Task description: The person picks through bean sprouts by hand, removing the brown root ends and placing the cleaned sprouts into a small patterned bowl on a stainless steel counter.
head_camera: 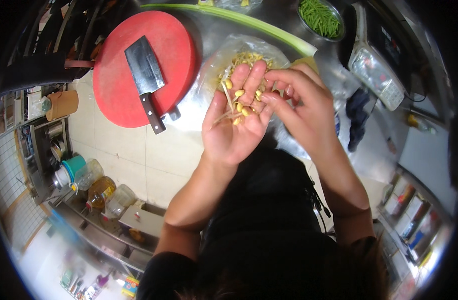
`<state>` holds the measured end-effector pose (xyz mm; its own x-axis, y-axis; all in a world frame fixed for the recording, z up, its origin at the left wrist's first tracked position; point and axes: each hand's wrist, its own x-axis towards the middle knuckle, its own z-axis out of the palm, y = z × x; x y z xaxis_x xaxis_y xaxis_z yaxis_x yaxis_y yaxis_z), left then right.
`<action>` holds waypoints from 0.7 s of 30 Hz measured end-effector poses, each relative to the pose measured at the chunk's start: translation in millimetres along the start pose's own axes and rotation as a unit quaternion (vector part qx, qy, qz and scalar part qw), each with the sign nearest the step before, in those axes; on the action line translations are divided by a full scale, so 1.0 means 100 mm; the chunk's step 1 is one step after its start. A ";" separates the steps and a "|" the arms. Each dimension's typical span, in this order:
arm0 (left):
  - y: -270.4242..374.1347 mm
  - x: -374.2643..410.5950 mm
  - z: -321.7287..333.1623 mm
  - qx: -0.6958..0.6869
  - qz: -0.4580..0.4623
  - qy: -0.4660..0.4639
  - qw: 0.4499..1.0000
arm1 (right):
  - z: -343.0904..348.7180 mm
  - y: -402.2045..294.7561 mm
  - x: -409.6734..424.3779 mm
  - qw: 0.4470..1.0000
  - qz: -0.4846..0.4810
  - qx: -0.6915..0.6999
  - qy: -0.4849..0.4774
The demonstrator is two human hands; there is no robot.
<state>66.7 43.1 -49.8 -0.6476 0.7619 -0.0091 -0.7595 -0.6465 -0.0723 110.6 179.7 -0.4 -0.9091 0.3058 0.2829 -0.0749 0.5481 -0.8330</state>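
My left hand [236, 123] is held palm up, with several soybean sprouts [239, 107] lying across its palm and fingers; their heads are yellow and their stems pale. From the right, my right hand [305, 105] reaches over the left fingertips, its thumb and forefinger at a yellow sprout head. Beyond both hands lies a clear plastic bag [266, 44] with more sprouts [247, 58] in it, partly hidden by my fingers. To the left, a cleaver [144, 67] with a dark riveted handle rests on a round red cutting board [112, 82].
A long green-and-white stalk [251, 27] lies behind the bag on the metal table [210, 22]. A metal bowl of cut green vegetable pieces [319, 18] stands back right, near a digital scale [378, 73]. A dark cloth [357, 116] lies at the right. Plastic jugs [101, 191] stand lower left.
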 end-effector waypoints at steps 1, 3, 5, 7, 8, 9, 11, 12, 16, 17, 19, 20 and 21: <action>0.00 -0.01 0.01 0.014 0.004 0.012 1.000 | 0.00 0.00 0.03 1.000 -0.009 -0.017 -0.006; -0.01 -0.02 0.04 0.044 0.014 0.035 0.998 | 0.00 0.03 0.05 0.999 -0.006 -0.033 -0.038; -0.01 -0.02 0.04 0.048 0.020 0.045 0.998 | 0.02 0.05 0.05 0.998 0.023 -0.015 -0.061; -0.01 -0.02 0.04 0.038 0.021 0.051 0.998 | 0.03 0.08 0.03 0.994 0.079 0.030 -0.073; -0.01 -0.03 0.04 0.028 0.021 0.052 0.998 | 0.04 0.13 0.02 0.980 0.130 0.139 -0.058; 0.00 -0.03 0.04 0.018 0.021 0.053 0.998 | 0.03 0.22 -0.01 0.952 0.179 0.245 -0.043; 0.04 -0.03 0.07 0.016 0.034 0.066 0.997 | -0.03 0.31 -0.05 0.903 0.226 0.363 -0.033; 0.06 -0.02 0.08 0.017 0.041 0.072 0.996 | -0.06 0.34 -0.06 0.896 0.226 0.379 -0.039; 0.05 -0.03 0.06 0.022 0.037 0.050 0.998 | -0.07 0.28 -0.11 0.924 0.237 0.295 -0.056; 0.03 -0.03 0.06 0.020 0.036 0.048 0.998 | -0.04 0.25 -0.13 0.945 0.201 0.253 -0.049; 0.02 -0.03 0.05 0.021 0.035 0.044 0.998 | 0.04 0.16 -0.14 0.977 0.127 0.169 -0.037; 0.01 -0.03 0.05 0.024 0.036 0.041 0.998 | 0.05 0.11 -0.13 0.986 0.108 0.123 -0.026; 0.00 -0.03 0.05 0.028 0.038 0.038 0.998 | 0.05 0.10 -0.13 0.993 0.083 0.077 -0.035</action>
<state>68.6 40.4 -45.2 -0.6981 0.7106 -0.0882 -0.7125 -0.7016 -0.0130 119.5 177.6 -14.7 -0.9398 0.3249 0.1058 0.0222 0.3671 -0.9299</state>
